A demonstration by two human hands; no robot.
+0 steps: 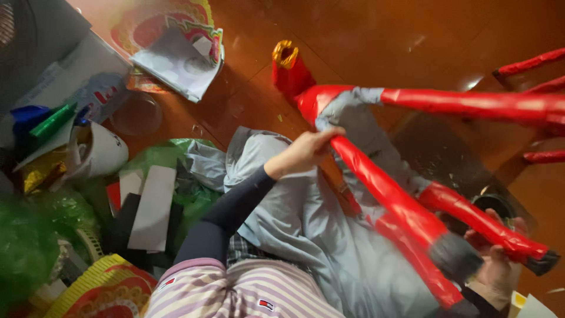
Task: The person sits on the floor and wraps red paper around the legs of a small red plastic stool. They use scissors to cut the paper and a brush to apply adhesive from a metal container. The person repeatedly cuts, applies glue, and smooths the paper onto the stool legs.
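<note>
A frame of tubes wrapped in shiny red paper (400, 200) lies across my lap, with a gold-rimmed red cone end (286, 62) pointing away. A grey patch (353, 112) covers its joint. My left hand (306, 150), in a dark sleeve, grips the top of one red leg just below that grey patch. My right hand (497, 268) at the lower right is closed around another red leg (488, 227) near its dark tip. A grey cloth (306, 224) is spread under the frame over my knees.
On the left lie green plastic film (35, 235), white card strips (153, 206), a white cup (103, 153), a clear round lid (138, 115) and red-and-yellow printed sheets (170, 35). A dark round container (497, 206) stands on the brown wooden floor (365, 35) at right.
</note>
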